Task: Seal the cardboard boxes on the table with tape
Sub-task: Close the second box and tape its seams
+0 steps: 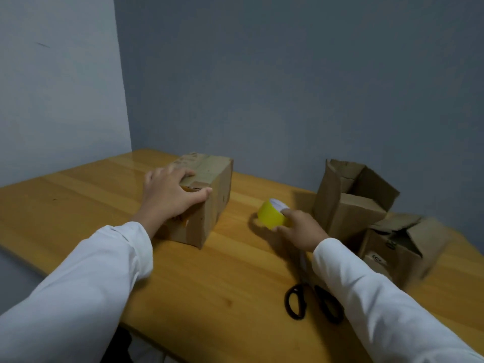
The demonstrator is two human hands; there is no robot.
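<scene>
While the left hand (167, 195) is lying across the near end of a closed cardboard box (207, 200), its fingers are spreading over the flat, tape-striped top and its thumb is pressing along the upper front edge. The box is a plain brown rectangular block, sitting on the smooth, glossy wooden table (209, 271) toward the far left corner. The right hand (301, 229) is gripping a yellow tape roll (272, 214), fingers curling round the ring's rim; the roll, with its pale inner core showing, is hanging just above the tabletop between the closed box and the two open ones. A tall open box (348, 200) is standing at the right with its creased flaps sticking up, and a lower open box (403, 244) is sitting just beside it, nearer the table's edge, flaps splayed. Black-handled scissors (311, 299) are lying flat on the wood, partly hidden under the white right sleeve (379, 305).
</scene>
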